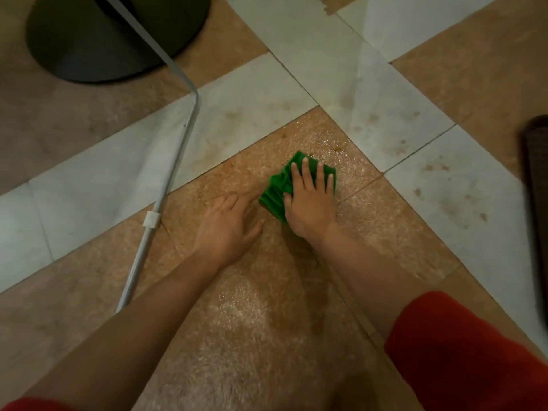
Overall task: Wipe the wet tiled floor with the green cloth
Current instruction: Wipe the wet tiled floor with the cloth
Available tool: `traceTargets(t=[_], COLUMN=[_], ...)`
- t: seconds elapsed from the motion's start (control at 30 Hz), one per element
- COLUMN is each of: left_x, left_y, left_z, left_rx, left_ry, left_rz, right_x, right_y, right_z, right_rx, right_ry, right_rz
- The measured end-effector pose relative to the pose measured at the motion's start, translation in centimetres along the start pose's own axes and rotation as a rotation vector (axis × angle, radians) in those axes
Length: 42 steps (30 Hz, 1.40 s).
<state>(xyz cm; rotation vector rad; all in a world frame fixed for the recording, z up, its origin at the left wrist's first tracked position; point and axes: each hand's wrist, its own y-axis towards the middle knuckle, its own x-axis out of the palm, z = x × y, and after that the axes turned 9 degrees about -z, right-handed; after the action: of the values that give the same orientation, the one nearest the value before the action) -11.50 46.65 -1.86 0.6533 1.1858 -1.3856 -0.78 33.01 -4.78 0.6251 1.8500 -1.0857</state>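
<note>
The left hand [228, 225] braces flat on the tiled floor [237, 336], fingers straight, holding nothing. Just beside it, the right hand [310, 204] presses spread fingers onto the bunched green cloth [274, 192]. Wet sheen [341, 149] lies just beyond; firm, even strokes toward it would likely serve best.

The right hand [311, 203] covers much of the green cloth [274, 191]. The dark round base [89, 46] runs off the top edge; a dark blurred shape [536, 188] is cut off by the right-hand edge.
</note>
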Motion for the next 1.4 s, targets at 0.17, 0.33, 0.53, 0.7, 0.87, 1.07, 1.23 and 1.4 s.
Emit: traceTargets(t=[0.17, 0.33, 0.53, 0.7, 0.87, 1.07, 1.23, 1.4], left_x=[0.2, 0.9, 0.8, 0.0, -0.3, 0.0, -0.8, -1.0], left_y=[0.7, 0.9, 1.1, 1.3, 0.6, -1.0, -1.3, -1.9], left_z=[-0.1, 0.1, 0.2, 0.4, -0.8, -2.6, -3.0, -3.7], left_rx=[-0.028, -0.064, -0.087, -0.105, -0.176, -0.243, -0.265, -0.253], left_ry=[-0.026, -0.059, -0.105, -0.117, -0.142, -0.141, -0.162, -0.160], left_rz=[0.005, 0.007, 0.060, 0.092, 0.124, 0.144, 0.179, 0.175], right_x=[1.1, 0.6, 0.6, 0.8, -0.6, -0.1, 1.6, 1.1], right_y=[-1.6, -1.6, 0.1, -0.7, -0.2, 1.4, -1.1, 0.6], right_z=[0.2, 1.7, -1.7, -1.5, 2.0, -3.2, -4.6, -5.5], right_rx=[-0.288, -0.306, -0.150, -0.234, -0.303, -0.132, -0.417, -0.263], right_ry=[-0.128, -0.141, -0.009, -0.033, -0.095, -0.049, -0.105, -0.031], right_rz=[0.003, -0.050, -0.040, -0.004, -0.080, -0.073, -0.060, -0.099])
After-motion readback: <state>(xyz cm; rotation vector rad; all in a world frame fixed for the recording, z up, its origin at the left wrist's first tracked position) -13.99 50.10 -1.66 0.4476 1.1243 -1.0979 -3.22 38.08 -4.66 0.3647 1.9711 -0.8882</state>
